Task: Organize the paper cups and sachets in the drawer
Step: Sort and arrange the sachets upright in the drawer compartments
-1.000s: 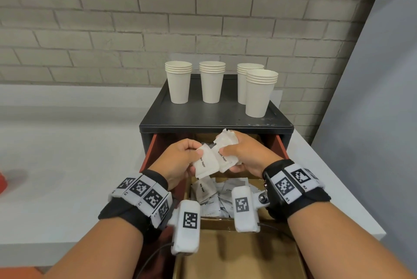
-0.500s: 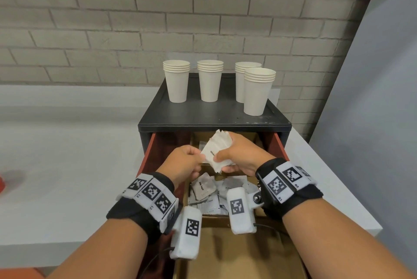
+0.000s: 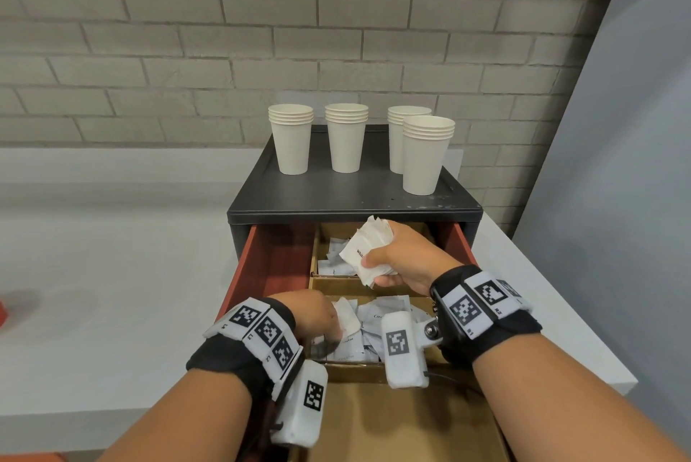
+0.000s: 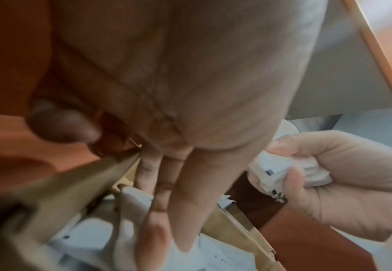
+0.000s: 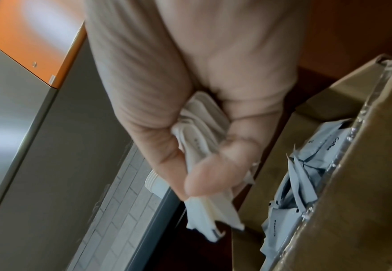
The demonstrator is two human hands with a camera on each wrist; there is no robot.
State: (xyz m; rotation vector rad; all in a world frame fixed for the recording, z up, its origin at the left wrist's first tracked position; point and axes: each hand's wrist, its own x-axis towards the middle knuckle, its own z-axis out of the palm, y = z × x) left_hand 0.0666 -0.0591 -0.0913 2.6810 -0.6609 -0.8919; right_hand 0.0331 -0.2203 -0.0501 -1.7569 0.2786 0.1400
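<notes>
R hand (image 3: pixel 402 259) up over the open drawer (image 3: pixel 258 259), fist wrapped round a bunch of white sachets (image 3: pixel 364 250), thumb clamped across the front; wrist cam confirms, the bunch (image 5: pixel 201 133) squeezed between thumb & curled fingers, ends fanning out below. L hand (image 3: pixel 318 319) is low, down in the middle cardboard compartment (image 3: pixel 351 286), fingers (image 4: pixel 157 192) extended into the loose sachet pile (image 3: pixel 377 327), tips touching a white sachet (image 3: pixel 346 314); no closed pinch visible, wrist view is blurred so can't tell beyond contact. More sachets lie in the far compartment (image 3: pixel 332 263) just behind the R hand's bunch. Nearest compartment (image 3: pixel 392 420) shows bare cardboard floor. Drawer sides red-brown, pulled out of a black cabinet (image 3: pixel 351 196). On top of it: 4 stacks of white paper cups, upright, L stack (image 3: pixel 291 140), next (image 3: pixel 347 140), then one at back R (image 3: pixel 395 140) partly hidden by the front R stack (image 3: pixel 426 157). Cabinet sits on a white counter (image 3: pixel 112 274), grey brick wall (image 3: pixel 261 31) behind.
</notes>
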